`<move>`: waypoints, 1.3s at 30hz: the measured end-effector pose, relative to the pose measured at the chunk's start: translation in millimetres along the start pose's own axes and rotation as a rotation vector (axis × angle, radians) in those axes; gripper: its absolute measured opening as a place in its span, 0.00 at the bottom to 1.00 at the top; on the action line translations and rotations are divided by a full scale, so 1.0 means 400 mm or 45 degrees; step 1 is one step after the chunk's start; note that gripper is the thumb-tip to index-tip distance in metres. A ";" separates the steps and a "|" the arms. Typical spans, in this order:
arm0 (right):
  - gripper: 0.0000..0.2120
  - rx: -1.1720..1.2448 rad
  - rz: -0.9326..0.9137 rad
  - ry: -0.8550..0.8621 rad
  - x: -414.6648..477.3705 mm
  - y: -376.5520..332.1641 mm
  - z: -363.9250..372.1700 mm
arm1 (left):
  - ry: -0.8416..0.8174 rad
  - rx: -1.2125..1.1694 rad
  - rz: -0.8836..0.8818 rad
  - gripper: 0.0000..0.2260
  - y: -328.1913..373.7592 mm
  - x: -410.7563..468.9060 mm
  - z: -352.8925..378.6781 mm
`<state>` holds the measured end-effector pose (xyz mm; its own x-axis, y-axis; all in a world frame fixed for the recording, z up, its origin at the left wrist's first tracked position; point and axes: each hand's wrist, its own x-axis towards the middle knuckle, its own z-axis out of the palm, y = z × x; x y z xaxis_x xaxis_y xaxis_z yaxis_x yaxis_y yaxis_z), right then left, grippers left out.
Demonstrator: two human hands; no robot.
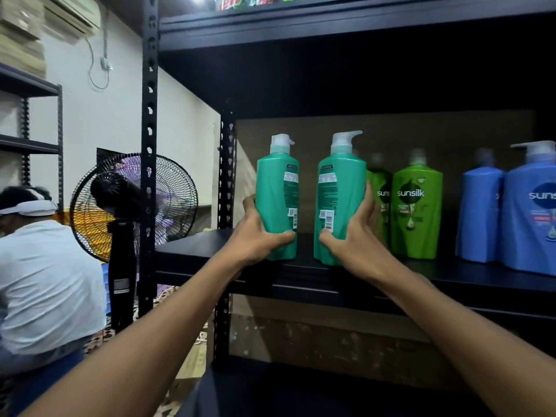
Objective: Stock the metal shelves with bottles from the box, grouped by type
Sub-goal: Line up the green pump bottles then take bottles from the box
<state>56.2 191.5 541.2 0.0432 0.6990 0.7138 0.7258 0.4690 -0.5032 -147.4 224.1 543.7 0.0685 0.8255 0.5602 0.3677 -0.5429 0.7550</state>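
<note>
Nearest, the left hand grasps the lower body of one teal pump bottle, thumb across the back label. The right hand grasps a second teal pump bottle the same way. Both bottles are upright, near each other but apart, at the front of the black metal shelf. At 3 o'clock, further back, stand two green Sunsilk bottles, then two blue Sunsilk bottles. At 9 o'clock are a person in a white shirt and a pedestal fan.
</note>
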 end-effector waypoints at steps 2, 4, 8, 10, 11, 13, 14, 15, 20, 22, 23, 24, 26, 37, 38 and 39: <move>0.58 0.031 0.033 -0.079 0.027 -0.018 0.035 | 0.001 0.006 -0.046 0.37 -0.016 0.022 -0.019; 0.59 0.108 0.053 -0.128 0.059 -0.024 0.074 | -0.013 0.008 -0.100 0.36 -0.034 0.046 -0.035; 0.58 0.220 0.151 -0.228 0.128 -0.033 0.150 | 0.041 0.094 -0.222 0.37 -0.079 0.112 -0.047; 0.57 0.214 0.203 -0.246 0.162 -0.033 0.185 | 0.054 0.186 -0.282 0.40 -0.103 0.150 -0.043; 0.57 0.210 0.225 -0.251 0.175 -0.032 0.202 | 0.052 0.225 -0.318 0.43 -0.114 0.166 -0.039; 0.55 0.235 0.261 -0.237 0.196 -0.025 0.237 | 0.057 0.282 -0.388 0.46 -0.132 0.193 -0.031; 0.55 0.257 0.278 -0.221 0.203 -0.020 0.251 | 0.064 0.302 -0.421 0.47 -0.138 0.204 -0.026; 0.54 0.275 0.296 -0.210 0.210 -0.013 0.266 | 0.070 0.318 -0.444 0.49 -0.145 0.214 -0.022; 0.50 0.353 0.359 -0.240 0.233 0.013 0.286 | 0.075 0.397 -0.490 0.47 -0.172 0.254 -0.012; 0.49 0.339 0.358 -0.241 0.234 0.017 0.284 | 0.062 0.433 -0.508 0.46 -0.180 0.264 -0.010; 0.48 0.323 0.357 -0.239 0.233 0.018 0.284 | 0.059 0.463 -0.511 0.46 -0.183 0.267 -0.010; 0.48 0.306 0.357 -0.238 0.233 0.018 0.285 | 0.059 0.496 -0.516 0.46 -0.184 0.268 -0.009; 0.48 0.274 0.361 -0.239 0.231 0.017 0.285 | 0.066 0.545 -0.516 0.45 -0.187 0.268 -0.008; 0.46 -0.010 0.430 -0.282 0.232 0.008 0.283 | 0.071 0.604 -0.531 0.39 -0.189 0.267 -0.010; 0.46 -0.019 0.433 -0.286 0.231 0.008 0.283 | 0.070 0.607 -0.536 0.39 -0.189 0.267 -0.010; 0.46 -0.031 0.438 -0.290 0.230 0.008 0.284 | 0.068 0.605 -0.537 0.39 -0.189 0.269 -0.009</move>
<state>-15.5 318.7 550.0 0.1350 0.9157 0.3785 0.7118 0.1761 -0.6800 -171.2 353.5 548.2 -0.2137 0.9380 0.2730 0.7253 -0.0349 0.6875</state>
